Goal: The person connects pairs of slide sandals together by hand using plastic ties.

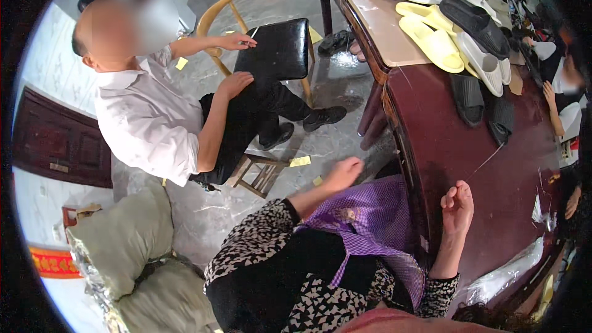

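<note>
My right hand [457,206] is raised over the dark red table, its fingers curled and pinched. A thin pale thread [488,163] runs from near these fingers to the toe of a black slipper [501,120] on the table. Beside it lies another black slipper [467,98]. My left hand [345,174] is held off the table's edge, above the purple checked apron [376,209] on my lap. Its fingers are curled together and slightly blurred; what they hold, if anything, is too small to make out.
Yellow slippers [431,43], white and black ones pile up on the far table [394,49]. Clear plastic [505,271] lies at the near right. At left a person in a white shirt [148,117] sits by a black chair [274,49]. Stuffed sacks [126,234] stand lower left.
</note>
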Demonstrator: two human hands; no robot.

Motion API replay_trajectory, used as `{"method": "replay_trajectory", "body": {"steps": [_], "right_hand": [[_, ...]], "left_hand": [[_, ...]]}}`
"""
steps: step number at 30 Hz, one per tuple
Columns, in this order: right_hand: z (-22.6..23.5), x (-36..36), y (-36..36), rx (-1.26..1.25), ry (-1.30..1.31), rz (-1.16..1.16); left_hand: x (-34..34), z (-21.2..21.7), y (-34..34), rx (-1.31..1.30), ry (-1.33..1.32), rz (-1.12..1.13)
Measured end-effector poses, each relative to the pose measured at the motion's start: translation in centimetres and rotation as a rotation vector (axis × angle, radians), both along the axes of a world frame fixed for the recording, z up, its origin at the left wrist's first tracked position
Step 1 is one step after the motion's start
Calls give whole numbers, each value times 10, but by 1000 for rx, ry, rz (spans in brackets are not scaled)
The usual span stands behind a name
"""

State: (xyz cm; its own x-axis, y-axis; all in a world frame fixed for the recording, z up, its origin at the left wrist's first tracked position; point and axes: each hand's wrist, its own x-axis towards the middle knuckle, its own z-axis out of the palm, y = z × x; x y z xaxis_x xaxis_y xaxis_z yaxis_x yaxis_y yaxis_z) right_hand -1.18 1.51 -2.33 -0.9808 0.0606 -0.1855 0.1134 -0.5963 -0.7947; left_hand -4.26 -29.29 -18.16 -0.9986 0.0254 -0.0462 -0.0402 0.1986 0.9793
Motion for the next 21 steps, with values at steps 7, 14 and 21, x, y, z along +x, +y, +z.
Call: {"method": "replay_trajectory", "body": {"steps": [7,14,21], "right_hand": [[13,9,-10,66,-24,-40],[42,14,5,237,-59,-328],[37,39,59,163,107,-574]], "left_hand": [[-19,140,79,-74,674,-282],[-26,165,150,-14,866,-630],[-39,173,222,-84,903,-795]]}}
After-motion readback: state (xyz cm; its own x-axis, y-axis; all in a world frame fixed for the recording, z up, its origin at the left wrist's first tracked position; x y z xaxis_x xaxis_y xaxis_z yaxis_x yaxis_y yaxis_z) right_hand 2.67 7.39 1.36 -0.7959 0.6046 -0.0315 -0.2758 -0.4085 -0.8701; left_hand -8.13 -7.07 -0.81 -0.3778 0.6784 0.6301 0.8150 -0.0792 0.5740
